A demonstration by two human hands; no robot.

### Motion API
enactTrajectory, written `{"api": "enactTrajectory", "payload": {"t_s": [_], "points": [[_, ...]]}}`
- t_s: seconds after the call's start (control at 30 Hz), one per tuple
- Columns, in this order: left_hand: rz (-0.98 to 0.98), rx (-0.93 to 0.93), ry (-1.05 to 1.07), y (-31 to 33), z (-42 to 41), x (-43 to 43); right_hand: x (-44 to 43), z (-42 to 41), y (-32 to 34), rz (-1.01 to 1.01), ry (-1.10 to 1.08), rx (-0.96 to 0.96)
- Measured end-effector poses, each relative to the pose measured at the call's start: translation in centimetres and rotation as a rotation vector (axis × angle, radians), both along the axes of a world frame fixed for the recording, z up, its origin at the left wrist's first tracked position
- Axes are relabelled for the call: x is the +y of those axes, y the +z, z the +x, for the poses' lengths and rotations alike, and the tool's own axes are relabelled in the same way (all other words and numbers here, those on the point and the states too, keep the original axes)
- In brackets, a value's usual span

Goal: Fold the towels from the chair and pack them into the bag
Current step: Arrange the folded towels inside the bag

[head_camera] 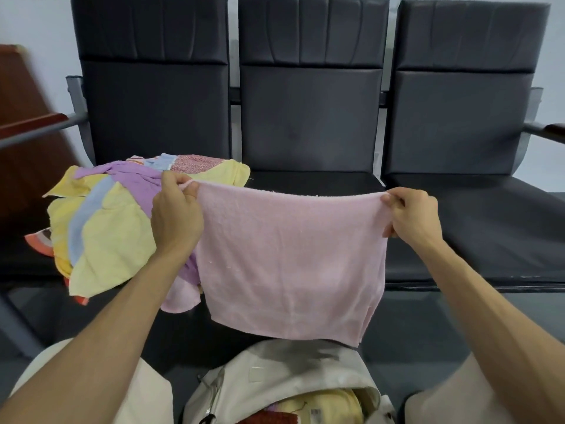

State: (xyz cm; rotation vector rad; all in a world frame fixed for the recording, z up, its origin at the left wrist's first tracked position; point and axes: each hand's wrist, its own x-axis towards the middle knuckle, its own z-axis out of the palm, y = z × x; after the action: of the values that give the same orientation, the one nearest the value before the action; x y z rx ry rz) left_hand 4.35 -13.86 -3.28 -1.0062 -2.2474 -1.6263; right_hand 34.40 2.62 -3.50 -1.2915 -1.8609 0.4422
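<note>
Dark padded seats (308, 117) stand in a row against a pale wall, with a red-brown wooden panel (27, 166) far to the left. Just left of the left grip (177, 215), on the first seat, lies the pile (101, 221) of loose towels: yellow, lilac, blue and patterned ones, heaped and spilling over the seat's front edge. Most of the folding therefore looks undone.

The left grip pinches one top corner of a pink towel (290, 255), thumb and curled fingers closed on the hem. The right grip (412, 215) pinches the other top corner the same way. Between the grips the towel hangs spread flat in the air before the middle seat, not yet folded. Right of the right grip, an armrest (547, 131) juts from the last seat.

Below the grips, between the person's knees, the cream bag (244, 381) gapes open. A yellow towel (330, 405) and something red show inside, so some packing seems done. Nothing appears to block the way down to it.
</note>
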Motion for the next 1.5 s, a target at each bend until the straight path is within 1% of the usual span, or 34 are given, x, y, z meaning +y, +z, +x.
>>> {"api": "enactTrajectory", "payload": {"t_s": [0.07,0.13,0.2,0.3,0.33,0.43,0.6,0.7,0.77,0.8,0.83,0.87,0.93,0.97,1.0,1.03,1.07,1.1,1.17,1.2,1.27,1.33,1.37,1.43,1.5], "points": [[-0.002,0.009,0.005,-0.1,-0.3,0.1,-0.2,-0.3,0.1,-0.053,0.004,-0.042],[0.009,-0.003,-0.019,-0.3,-0.6,0.2,-0.3,-0.4,0.1,-0.043,0.002,-0.07],[0.025,0.004,-0.066,-0.3,-0.6,-0.1,-0.5,-0.6,0.3,-0.034,-0.008,-0.046],[-0.053,0.083,-0.109,-0.4,-0.8,-0.4,-0.6,-0.4,0.5,-0.033,-0.029,-0.023],[-0.073,0.074,-0.119,-0.4,-0.9,-0.4,-0.6,-0.4,0.6,-0.039,-0.034,-0.032],[-0.057,-0.013,-0.139,-0.5,-1.3,-0.5,-0.7,-0.3,0.6,-0.076,-0.031,-0.022],[0.035,-0.202,-0.165,-0.1,-1.6,-0.4,-0.4,-0.1,1.3,-0.078,-0.012,-0.022],[0.019,-0.254,-0.187,-0.2,-1.6,-0.1,0.3,-0.2,1.8,-0.146,0.012,-0.053],[0.006,-0.327,-0.234,-0.6,-1.8,0.8,0.7,-0.8,1.7,-0.251,0.05,0.032],[0.015,-0.362,-0.254,-0.8,-1.8,1.3,0.9,-1.2,1.6,-0.264,0.064,0.069],[0.035,-0.383,-0.263,-1.1,-1.9,1.9,1.1,-1.6,1.5,-0.235,0.062,0.08],[0.061,-0.375,-0.263,-1.3,-1.9,2.5,1.4,-1.9,1.6,-0.166,0.054,0.075],[0.098,-0.3,-0.281,-1.4,-1.4,3.4,2.1,-2.0,1.9,-0.003,0.052,0.087],[0.11,-0.265,-0.311,-1.4,-1.1,3.7,2.3,-1.9,2.1,0.041,0.057,0.112],[0.114,-0.245,-0.352,-1.5,-0.7,3.9,2.5,-1.8,2.1,0.049,0.065,0.128],[0.1,-0.236,-0.385,-1.8,-0.3,4.1,2.6,-1.5,1.7,0.02,0.064,0.093],[0.047,-0.227,-0.398,-2.2,0.1,4.2,2.5,-1.4,1.1,-0.015,0.07,0.007],[-0.038,-0.216,-0.397,-2.8,0.5,4.2,2.5,-1.2,0.2,-0.07,0.095,-0.127],[-0.297,-0.161,-0.388,-4.3,1.1,4.2,2.0,-0.9,-1.6,-0.196,0.209,-0.406],[-0.438,-0.121,-0.418,-5.2,1.4,4.0,1.8,-0.6,-2.4,-0.255,0.275,-0.529],[-0.688,-0.006,-0.528,-6.7,1.9,3.2,1.5,-0.2,-3.6,-0.299,0.37,-0.746],[-0.895,0.151,-0.63,-7.9,1.7,2.4,1.2,0.3,-4.3,-0.354,0.416,-0.804],[-0.956,0.208,-0.646,-8.3,1.4,2.1,1.2,0.5,-4.6,-0.373,0.435,-0.811],[-0.98,0.257,-0.65,-8.5,0.7,2.0,1.3,0.5,-5.0,-0.377,0.457,-0.83],[-0.979,0.236,-0.669,-8.5,-0.4,2.7,1.9,0.1,-5.3,-0.353,0.452,-0.822]]}}
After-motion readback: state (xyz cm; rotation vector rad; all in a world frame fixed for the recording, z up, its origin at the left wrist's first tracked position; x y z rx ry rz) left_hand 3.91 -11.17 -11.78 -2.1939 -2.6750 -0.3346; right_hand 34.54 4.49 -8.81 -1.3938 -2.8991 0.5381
